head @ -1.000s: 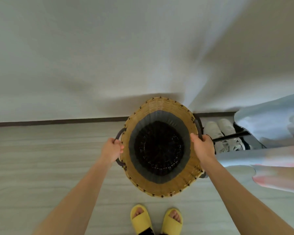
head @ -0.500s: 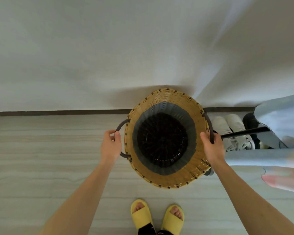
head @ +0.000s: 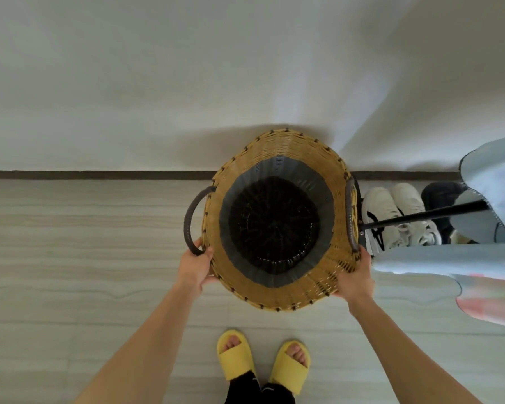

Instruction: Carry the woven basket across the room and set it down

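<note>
The woven basket [head: 286, 147] is round, with a tan wicker wall, a grey band and a dark bottom, and I look straight down into it. It is empty and stands close against the white wall. My left hand [head: 194, 266] grips the near left rim at the lower end of the dark left handle [head: 190, 220]. Under the dark right handle [head: 351, 211], my right hand [head: 354, 275] clasps the near right rim. Whether the basket's base touches the floor cannot be told.
White sneakers [head: 397, 217] and a dark shoe [head: 438, 199] sit right of the basket under a black bar [head: 420, 217]. Light blue cloth [head: 493, 176] hangs at the right edge. A dark baseboard [head: 99, 174] runs along the wall. My feet in yellow slippers [head: 235, 354] stand on pale floorboards.
The basket has shifted toward the wall and lower. Both hands have slid from the handles' middles down to the near rim at the handles' lower ends.
</note>
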Demonstrator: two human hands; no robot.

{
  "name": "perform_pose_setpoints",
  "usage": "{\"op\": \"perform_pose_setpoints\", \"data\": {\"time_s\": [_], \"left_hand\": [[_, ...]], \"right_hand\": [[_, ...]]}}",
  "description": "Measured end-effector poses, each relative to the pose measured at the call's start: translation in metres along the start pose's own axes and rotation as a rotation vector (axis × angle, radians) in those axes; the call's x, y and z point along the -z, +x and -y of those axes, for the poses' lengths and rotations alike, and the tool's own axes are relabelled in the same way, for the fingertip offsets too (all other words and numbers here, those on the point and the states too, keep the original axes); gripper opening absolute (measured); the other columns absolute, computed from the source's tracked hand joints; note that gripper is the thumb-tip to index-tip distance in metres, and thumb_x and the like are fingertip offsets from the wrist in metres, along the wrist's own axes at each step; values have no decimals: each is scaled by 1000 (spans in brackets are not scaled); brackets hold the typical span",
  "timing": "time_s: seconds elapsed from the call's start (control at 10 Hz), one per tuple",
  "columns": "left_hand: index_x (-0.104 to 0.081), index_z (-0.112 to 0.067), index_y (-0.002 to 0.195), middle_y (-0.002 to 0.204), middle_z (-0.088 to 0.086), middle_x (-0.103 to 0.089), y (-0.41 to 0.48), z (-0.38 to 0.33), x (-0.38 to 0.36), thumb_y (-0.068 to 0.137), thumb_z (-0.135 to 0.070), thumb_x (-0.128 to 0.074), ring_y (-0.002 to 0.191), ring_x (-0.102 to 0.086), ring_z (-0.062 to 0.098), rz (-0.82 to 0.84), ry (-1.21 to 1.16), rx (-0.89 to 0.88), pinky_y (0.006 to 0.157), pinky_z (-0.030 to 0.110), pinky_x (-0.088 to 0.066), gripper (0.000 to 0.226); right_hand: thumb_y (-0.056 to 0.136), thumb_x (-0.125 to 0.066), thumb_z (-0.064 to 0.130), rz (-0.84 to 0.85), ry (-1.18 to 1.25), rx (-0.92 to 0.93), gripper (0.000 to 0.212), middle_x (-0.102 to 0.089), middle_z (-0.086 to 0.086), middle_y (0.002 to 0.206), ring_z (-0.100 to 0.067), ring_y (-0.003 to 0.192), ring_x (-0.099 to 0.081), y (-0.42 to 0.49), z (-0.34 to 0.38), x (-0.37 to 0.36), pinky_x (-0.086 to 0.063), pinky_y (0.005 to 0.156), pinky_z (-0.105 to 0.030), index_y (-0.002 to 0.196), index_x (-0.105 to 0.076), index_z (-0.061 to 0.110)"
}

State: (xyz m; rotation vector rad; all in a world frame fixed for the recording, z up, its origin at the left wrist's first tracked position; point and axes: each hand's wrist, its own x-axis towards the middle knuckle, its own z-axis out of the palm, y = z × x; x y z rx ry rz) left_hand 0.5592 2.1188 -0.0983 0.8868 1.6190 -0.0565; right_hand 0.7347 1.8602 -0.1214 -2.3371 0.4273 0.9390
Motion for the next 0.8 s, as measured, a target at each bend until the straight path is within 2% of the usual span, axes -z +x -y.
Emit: {"op": "perform_pose_setpoints", "data": {"time_s": [0.1,0.2,0.3,0.4,0.5,0.6,0.7,0.8], "left_hand": [[-44,-25,143,105,0,-64,5,-14,-2,99,-11,-49,90,-68,29,-5,-40,-29,61,48,-62,47],[-43,-26,144,107,1,-62,13,-25,-2,99,-11,-49,89,-67,28,-4,-61,-30,56,46,-61,48],[-40,-26,146,111,1,-62,16,-25,-2,98,-11,-50,84,-68,24,16,-58,-44,59,47,-62,50],[-38,-25,147,117,3,-61,12,-18,-2,98,-13,-51,91,-69,28,23,-21,-75,74,52,-60,52],[-39,-26,146,129,7,-62,5,-14,-1,97,-13,-53,108,-66,33,17,-4,-109,82,55,-58,52],[-41,-31,143,130,6,-63,-9,-13,2,95,-15,-57,111,-65,30,-40,79,-198,90,52,-56,53],[-42,-27,140,130,4,-61,-25,-18,6,95,-20,-55,113,-62,29,-151,272,-370,95,42,-51,47],[-32,-20,146,137,9,-55,-42,-26,10,97,-13,-48,114,-58,29,-233,395,-543,89,39,-48,52]], "right_hand": [[88,-52,9,-29,63,39,76,-67,-7,104,-35,77,-70,11,14,-3,-63,65,-49,147,-26,50],[92,-48,8,-59,81,42,72,-66,-7,105,-28,66,-61,19,28,-5,-47,48,-31,150,-28,44],[94,-50,14,-72,70,64,69,-67,-10,112,-32,75,-61,22,30,-7,-49,56,-36,151,-26,46],[93,-52,15,-58,13,70,74,-66,-14,116,-40,86,-65,17,27,-8,-55,65,-43,153,-19,44],[91,-52,10,-3,-115,97,83,-63,-17,111,-43,90,-66,4,30,-4,-58,72,-47,158,-9,34],[91,-56,11,26,-262,96,80,-61,-21,122,-40,101,-59,-25,52,14,-52,90,-51,158,-11,12],[92,-62,21,28,-235,220,80,-42,-19,155,-38,137,-44,-64,88,40,-40,109,-52,158,-20,9],[95,-64,31,-31,89,564,55,-56,3,147,-13,133,-52,-142,149,96,-41,110,-38,147,-47,23]]}}
